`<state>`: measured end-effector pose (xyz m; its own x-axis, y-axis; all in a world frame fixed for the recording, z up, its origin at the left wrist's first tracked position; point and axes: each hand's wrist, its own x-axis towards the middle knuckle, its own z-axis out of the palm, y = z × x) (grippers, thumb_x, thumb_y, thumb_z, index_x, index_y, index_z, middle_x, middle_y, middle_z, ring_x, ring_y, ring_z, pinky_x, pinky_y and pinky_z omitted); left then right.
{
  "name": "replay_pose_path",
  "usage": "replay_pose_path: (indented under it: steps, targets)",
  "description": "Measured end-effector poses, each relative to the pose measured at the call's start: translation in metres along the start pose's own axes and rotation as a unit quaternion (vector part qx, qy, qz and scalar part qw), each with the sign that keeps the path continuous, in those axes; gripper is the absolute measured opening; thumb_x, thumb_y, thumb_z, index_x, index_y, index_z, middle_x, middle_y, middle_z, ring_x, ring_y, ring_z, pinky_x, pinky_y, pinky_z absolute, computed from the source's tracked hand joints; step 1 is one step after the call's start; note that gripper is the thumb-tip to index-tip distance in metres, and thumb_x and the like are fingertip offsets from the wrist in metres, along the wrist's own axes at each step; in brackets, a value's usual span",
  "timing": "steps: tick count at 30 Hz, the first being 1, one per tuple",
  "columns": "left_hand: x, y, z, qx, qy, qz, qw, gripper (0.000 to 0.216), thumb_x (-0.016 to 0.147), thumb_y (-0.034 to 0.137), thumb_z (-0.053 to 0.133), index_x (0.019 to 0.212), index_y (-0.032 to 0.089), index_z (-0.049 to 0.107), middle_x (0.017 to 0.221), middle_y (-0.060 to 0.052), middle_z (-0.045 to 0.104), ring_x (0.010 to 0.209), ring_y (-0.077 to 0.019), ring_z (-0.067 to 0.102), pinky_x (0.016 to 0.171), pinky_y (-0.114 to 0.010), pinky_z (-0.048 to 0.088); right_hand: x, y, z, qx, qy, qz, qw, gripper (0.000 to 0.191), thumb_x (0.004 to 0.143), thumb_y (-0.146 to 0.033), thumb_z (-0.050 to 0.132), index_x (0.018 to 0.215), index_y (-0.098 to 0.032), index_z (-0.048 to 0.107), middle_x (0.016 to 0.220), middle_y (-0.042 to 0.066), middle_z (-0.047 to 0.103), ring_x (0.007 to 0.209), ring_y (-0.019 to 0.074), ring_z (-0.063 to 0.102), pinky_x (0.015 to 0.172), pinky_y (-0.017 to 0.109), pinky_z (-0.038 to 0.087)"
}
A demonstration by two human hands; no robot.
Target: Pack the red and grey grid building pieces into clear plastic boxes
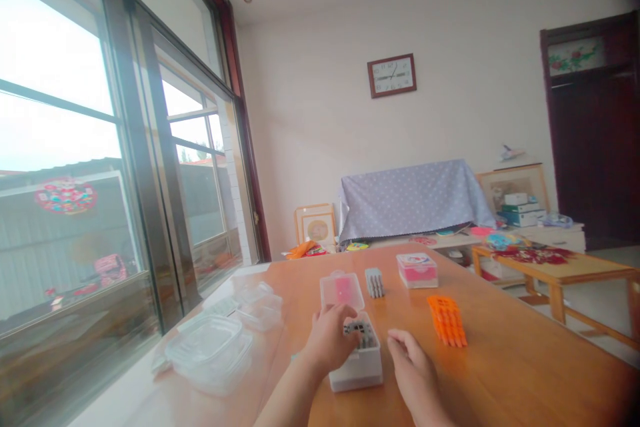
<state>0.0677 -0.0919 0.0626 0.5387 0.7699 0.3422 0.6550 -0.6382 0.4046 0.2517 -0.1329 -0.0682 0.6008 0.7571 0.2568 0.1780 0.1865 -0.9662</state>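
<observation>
A white plastic box (358, 373) stands at the near middle of the table, its clear hinged lid (343, 290) tipped back. Grey ridged pieces (361, 333) fill part of its inside. My left hand (330, 340) reaches over the box's left side, its bent fingers closed around the grey pieces; the fingertips are partly hidden. Beside the box on the right, my right hand (413, 367) hovers apart from it, fingers curled together with nothing visible in them. Farther back stands a grey ridged block (374, 283). A similar orange ridged block (447, 321) lies to the right.
A closed clear box with pink contents (418, 271) sits toward the table's far end. Clear plastic containers (210, 347) are stacked on the left by the window. A low wooden table (595, 267) with red items stands off to the right. A cloth-covered object (415, 200) is by the wall.
</observation>
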Motion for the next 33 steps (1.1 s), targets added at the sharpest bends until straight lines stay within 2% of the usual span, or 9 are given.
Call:
replay_pose_path:
  steps: [4, 8, 16, 19, 22, 27, 30, 33]
  targets:
    - [-0.010, 0.002, -0.004, 0.023, 0.006, 0.052, 0.998, 0.028, 0.080, 0.021, 0.054, 0.101, 0.032, 0.069, 0.106, 0.000, 0.072, 0.113, -0.0259, 0.054, 0.096, -0.041, 0.036, 0.000, -0.002, 0.000, 0.006, -0.008, 0.006, 1.000, 0.041, 0.078, -0.056, 0.057, 0.100, -0.023, 0.069, 0.109, 0.008, 0.076, 0.107, 0.0278, 0.069, 0.095, 0.037, 0.052]
    - [-0.011, 0.007, -0.007, 0.053, -0.019, 0.086, 0.995, 0.024, 0.086, 0.025, 0.051, 0.093, 0.033, 0.072, 0.098, 0.000, 0.074, 0.109, -0.0254, 0.053, 0.098, -0.043, 0.035, -0.001, -0.004, -0.001, 0.000, -0.013, 0.012, 1.000, 0.039, 0.079, -0.055, 0.057, 0.100, -0.023, 0.069, 0.110, 0.008, 0.076, 0.108, 0.0282, 0.069, 0.096, 0.037, 0.052]
    - [-0.003, 0.007, -0.005, 0.058, -0.029, 0.075, 0.995, 0.032, 0.095, 0.034, 0.042, 0.096, 0.032, 0.074, 0.101, -0.002, 0.074, 0.109, -0.0242, 0.055, 0.101, -0.041, 0.036, -0.001, -0.003, 0.000, 0.013, -0.008, -0.001, 1.000, 0.037, 0.078, -0.052, 0.058, 0.097, -0.022, 0.070, 0.106, 0.008, 0.077, 0.105, 0.0276, 0.070, 0.097, 0.037, 0.051]
    - [-0.006, 0.002, -0.010, 0.023, -0.005, 0.060, 0.998, 0.030, 0.095, 0.035, 0.043, 0.101, 0.031, 0.073, 0.108, -0.002, 0.073, 0.113, -0.0244, 0.055, 0.101, -0.041, 0.037, -0.001, -0.004, 0.000, 0.012, -0.007, 0.003, 1.000, 0.038, 0.078, -0.052, 0.058, 0.098, -0.022, 0.070, 0.107, 0.009, 0.076, 0.106, 0.0275, 0.069, 0.097, 0.037, 0.051]
    - [-0.009, -0.012, -0.019, -0.026, 0.039, 0.040, 0.998, 0.031, 0.096, 0.037, 0.044, 0.106, 0.027, 0.071, 0.112, -0.004, 0.072, 0.113, -0.0247, 0.057, 0.100, -0.039, 0.041, -0.003, -0.006, -0.002, 0.010, -0.002, 0.008, 1.000, 0.040, 0.078, -0.053, 0.058, 0.100, -0.022, 0.069, 0.108, 0.009, 0.076, 0.106, 0.0279, 0.069, 0.098, 0.038, 0.051]
    - [-0.025, -0.058, -0.030, -0.136, 0.097, -0.034, 0.985, 0.038, 0.096, 0.045, 0.045, 0.113, 0.021, 0.068, 0.118, -0.008, 0.071, 0.116, -0.0248, 0.060, 0.101, -0.037, 0.045, -0.005, -0.010, -0.003, 0.008, 0.004, 0.019, 1.000, 0.040, 0.076, -0.054, 0.060, 0.098, -0.022, 0.070, 0.108, 0.009, 0.076, 0.106, 0.0284, 0.069, 0.097, 0.038, 0.051]
    - [-0.046, -0.082, -0.033, -0.197, 0.113, -0.094, 0.969, 0.043, 0.094, 0.050, 0.048, 0.117, 0.017, 0.065, 0.123, -0.011, 0.068, 0.119, -0.0252, 0.060, 0.104, -0.038, 0.045, -0.005, -0.010, -0.004, 0.008, 0.009, 0.022, 1.000, 0.042, 0.075, -0.054, 0.062, 0.100, -0.022, 0.071, 0.108, 0.009, 0.076, 0.105, 0.0288, 0.069, 0.097, 0.039, 0.052]
    - [-0.073, -0.096, -0.034, -0.238, 0.097, -0.135, 0.957, 0.054, 0.089, 0.056, 0.056, 0.126, 0.016, 0.060, 0.133, -0.013, 0.063, 0.127, -0.0272, 0.056, 0.109, -0.039, 0.043, -0.005, -0.009, -0.004, 0.007, 0.005, 0.021, 1.000, 0.044, 0.075, -0.055, 0.061, 0.102, -0.021, 0.071, 0.109, 0.009, 0.076, 0.107, 0.0292, 0.068, 0.099, 0.039, 0.050]
